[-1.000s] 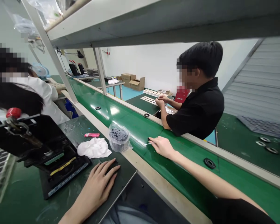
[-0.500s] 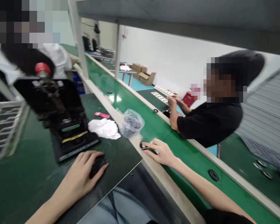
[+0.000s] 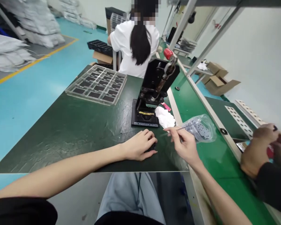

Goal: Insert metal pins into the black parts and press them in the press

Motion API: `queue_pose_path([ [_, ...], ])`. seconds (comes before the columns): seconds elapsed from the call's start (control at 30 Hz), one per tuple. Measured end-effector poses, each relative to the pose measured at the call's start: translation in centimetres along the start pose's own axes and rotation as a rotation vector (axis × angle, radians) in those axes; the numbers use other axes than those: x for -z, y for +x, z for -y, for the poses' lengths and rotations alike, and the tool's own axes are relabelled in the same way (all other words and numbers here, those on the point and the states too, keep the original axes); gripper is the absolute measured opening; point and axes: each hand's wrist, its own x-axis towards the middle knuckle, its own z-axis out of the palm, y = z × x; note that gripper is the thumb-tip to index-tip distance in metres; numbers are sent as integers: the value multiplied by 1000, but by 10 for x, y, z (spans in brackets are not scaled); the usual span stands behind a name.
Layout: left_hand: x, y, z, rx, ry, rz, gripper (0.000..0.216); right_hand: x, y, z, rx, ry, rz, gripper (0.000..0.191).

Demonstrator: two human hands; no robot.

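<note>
My left hand rests on the dark green table, its fingers curled round a black rounded part that is mostly hidden. To the right of it, my right hand is closed in a pinch on a thin stick-like tool, whose exact kind is unclear. A black hand press with a red knob stands just beyond my hands. Beside its base lies a crumpled white cloth. A clear plastic bag of small dark parts sits behind my right hand, at the belt.
A clear compartment tray lies at the table's far left. Along the right runs a green conveyor belt with a black ring on it. A co-worker's hands are at the right; another person in white sits ahead.
My view has swung to the left. My right hand has moved from the belt's edge to over the table, near my left hand, with the thin tool now showing. My left hand still holds the black part.
</note>
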Motion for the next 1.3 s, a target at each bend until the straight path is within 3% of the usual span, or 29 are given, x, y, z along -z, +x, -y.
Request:
queue_pose_path([
  [0.17, -1, -3, 1, 6, 21, -6, 33, -50, 48, -26, 39, 27, -150, 37],
  [0.3, -1, -2, 1, 21, 31, -3, 34, -67, 62, -37, 12, 58, -110, 35],
  [0.57, -3, -2, 2, 26, 2, 3, 35, -72, 65, -35, 49, -28, -78, 32],
  [0.77, -8, -4, 8, 69, -132, -72, 52, -74, 70, -31, 46, -15, -35, 28],
  [1.3, -5, 0, 13, 144, -377, -66, 53, -87, 70, -35, 40, -19, -23, 25],
])
